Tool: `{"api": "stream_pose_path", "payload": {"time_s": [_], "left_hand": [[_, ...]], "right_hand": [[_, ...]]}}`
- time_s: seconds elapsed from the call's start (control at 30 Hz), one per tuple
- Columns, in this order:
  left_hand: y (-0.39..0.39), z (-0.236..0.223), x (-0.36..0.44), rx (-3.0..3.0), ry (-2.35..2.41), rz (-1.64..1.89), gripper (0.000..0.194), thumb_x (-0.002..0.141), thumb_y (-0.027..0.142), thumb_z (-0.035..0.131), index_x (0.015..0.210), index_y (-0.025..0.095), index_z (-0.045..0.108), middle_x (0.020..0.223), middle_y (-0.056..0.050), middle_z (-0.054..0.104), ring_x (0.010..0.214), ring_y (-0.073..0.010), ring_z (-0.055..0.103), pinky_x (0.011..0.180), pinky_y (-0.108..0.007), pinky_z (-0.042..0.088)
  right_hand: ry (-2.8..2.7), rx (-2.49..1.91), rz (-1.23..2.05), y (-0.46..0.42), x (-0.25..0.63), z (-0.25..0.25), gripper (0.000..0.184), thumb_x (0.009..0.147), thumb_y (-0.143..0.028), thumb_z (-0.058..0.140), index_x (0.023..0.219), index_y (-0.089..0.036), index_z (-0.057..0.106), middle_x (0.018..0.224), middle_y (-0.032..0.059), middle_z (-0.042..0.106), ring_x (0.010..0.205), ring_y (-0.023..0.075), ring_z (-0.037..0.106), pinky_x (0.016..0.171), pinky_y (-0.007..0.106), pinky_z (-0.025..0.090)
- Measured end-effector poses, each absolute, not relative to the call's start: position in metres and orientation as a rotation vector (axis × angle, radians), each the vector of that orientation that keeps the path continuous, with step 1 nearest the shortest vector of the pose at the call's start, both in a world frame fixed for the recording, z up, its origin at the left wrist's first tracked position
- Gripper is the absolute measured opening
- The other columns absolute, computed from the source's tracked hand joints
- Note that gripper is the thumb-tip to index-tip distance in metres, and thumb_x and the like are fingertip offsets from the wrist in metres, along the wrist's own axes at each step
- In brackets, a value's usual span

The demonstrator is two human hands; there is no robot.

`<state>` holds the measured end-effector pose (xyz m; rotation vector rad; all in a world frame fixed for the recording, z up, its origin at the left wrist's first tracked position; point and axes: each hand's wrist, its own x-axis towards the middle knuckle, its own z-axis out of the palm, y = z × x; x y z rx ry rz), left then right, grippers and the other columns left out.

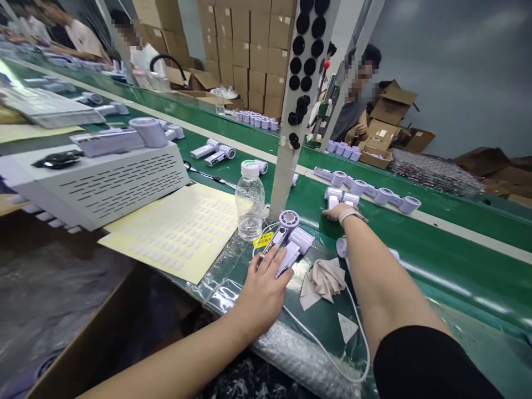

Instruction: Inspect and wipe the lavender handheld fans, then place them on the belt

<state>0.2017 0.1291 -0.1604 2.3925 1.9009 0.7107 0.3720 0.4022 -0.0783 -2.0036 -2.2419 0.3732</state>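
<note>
My left hand rests over a small group of pale purple handheld fans at the table's edge. Its fingers are spread across their handles. One fan there shows its round, slotted head. Stretched over the green conveyor belt, my right hand is closed around light purple fans; its fingertips are partly hidden. Below that forearm lies another fan. A crumpled beige cloth and a white cable lie between my arms.
A clear plastic bottle stands left of a metal post. Beside it are a yellow sticker sheet and a grey vented metal box. More fans line the conveyor belt. Co-workers sit across, with cardboard boxes behind.
</note>
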Motion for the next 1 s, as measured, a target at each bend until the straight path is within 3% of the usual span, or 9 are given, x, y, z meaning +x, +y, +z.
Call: {"api": "stream_pose_path", "payload": {"time_s": [0.23, 0.37, 0.47, 0.57, 0.63, 0.73, 0.8, 0.9, 1.0], "left_hand": [[0.13, -0.159, 0.195, 2.106, 1.543, 1.176, 0.034, 0.092, 0.029, 0.059, 0.123, 0.021, 0.069, 0.149, -0.016, 0.055, 0.149, -0.0366, 0.037, 0.124, -0.066, 0.02], [0.127, -0.138, 0.22, 1.141, 0.888, 1.478, 0.07, 0.089, 0.067, 0.06, 0.141, 0.021, 0.054, 0.145, -0.016, 0.059, 0.139, -0.0342, 0.051, 0.119, -0.053, 0.039], [0.119, -0.125, 0.233, 0.574, 0.681, 1.445, 0.07, 0.078, 0.075, 0.067, 0.12, 0.019, 0.066, 0.116, -0.011, 0.075, 0.115, -0.0306, 0.069, 0.101, -0.044, 0.056], [0.105, -0.126, 0.224, 0.484, 0.696, 1.287, 0.056, 0.072, 0.069, 0.076, 0.094, 0.017, 0.073, 0.092, -0.008, 0.079, 0.091, -0.0252, 0.075, 0.084, -0.034, 0.062], [0.093, -0.133, 0.21, 0.495, 0.725, 1.2, 0.054, 0.075, 0.068, 0.075, 0.092, 0.017, 0.075, 0.093, -0.008, 0.079, 0.091, -0.0251, 0.076, 0.084, -0.034, 0.062], [0.074, -0.145, 0.189, 0.511, 0.776, 1.228, 0.05, 0.073, 0.064, 0.079, 0.094, 0.018, 0.078, 0.101, -0.009, 0.08, 0.098, -0.0264, 0.076, 0.09, -0.036, 0.062], [0.065, -0.149, 0.177, 0.535, 0.809, 1.31, 0.049, 0.067, 0.059, 0.086, 0.093, 0.018, 0.079, 0.101, -0.008, 0.081, 0.098, -0.0264, 0.076, 0.088, -0.034, 0.063], [0.061, -0.146, 0.163, 0.576, 0.844, 1.418, 0.047, 0.066, 0.053, 0.089, 0.096, 0.019, 0.08, 0.103, -0.006, 0.081, 0.098, -0.0251, 0.075, 0.085, -0.031, 0.064], [0.065, -0.134, 0.159, 0.606, 0.905, 1.522, 0.043, 0.068, 0.05, 0.089, 0.097, 0.021, 0.077, 0.106, -0.004, 0.08, 0.104, -0.0245, 0.074, 0.086, -0.03, 0.062]], "right_hand": [[-2.249, -1.698, 0.414, 0.291, 0.394, -0.042, 0.028, 0.097, -0.036, 0.067, 0.113, -0.014, 0.072, 0.108, 0.0102, 0.069, 0.099, 0.0287, 0.068, 0.091, 0.043, 0.056], [-2.263, -1.372, 0.351, 0.172, 0.381, -0.063, 0.052, 0.077, -0.036, 0.083, 0.125, -0.019, 0.072, 0.155, 0.0181, 0.04, 0.135, 0.0417, 0.048, 0.111, 0.053, 0.043], [-2.323, -1.197, 0.441, 0.121, 0.385, -0.079, 0.08, 0.076, -0.048, 0.086, 0.146, -0.019, 0.058, 0.163, 0.0224, 0.028, 0.141, 0.0476, 0.04, 0.11, 0.063, 0.043], [-2.338, -1.168, 0.55, 0.124, 0.411, -0.091, 0.051, 0.094, -0.051, 0.069, 0.139, -0.028, 0.063, 0.146, 0.013, 0.055, 0.136, 0.0361, 0.052, 0.104, 0.054, 0.052], [-2.189, -1.318, 0.424, 0.142, 0.428, -0.104, 0.025, 0.103, -0.037, 0.055, 0.117, -0.024, 0.072, 0.132, 0.0128, 0.066, 0.132, 0.0339, 0.054, 0.107, 0.058, 0.048], [-2.033, -1.476, 0.267, 0.166, 0.439, -0.127, 0.018, 0.094, -0.011, 0.052, 0.091, -0.014, 0.069, 0.143, 0.0229, 0.055, 0.145, 0.0419, 0.034, 0.117, 0.071, 0.026], [-2.02, -1.484, 0.245, 0.168, 0.439, -0.136, 0.019, 0.088, -0.004, 0.05, 0.082, -0.015, 0.064, 0.148, 0.0248, 0.049, 0.149, 0.0426, 0.026, 0.12, 0.069, 0.02], [-2.0, -1.465, 0.27, 0.154, 0.442, -0.135, 0.016, 0.09, -0.01, 0.05, 0.08, -0.017, 0.061, 0.136, 0.0257, 0.057, 0.14, 0.0429, 0.041, 0.114, 0.066, 0.032], [-1.924, -1.462, 0.425, 0.14, 0.455, -0.124, 0.02, 0.095, -0.023, 0.049, 0.11, -0.015, 0.061, 0.1, 0.016, 0.068, 0.091, 0.0334, 0.069, 0.08, 0.053, 0.057]]}}
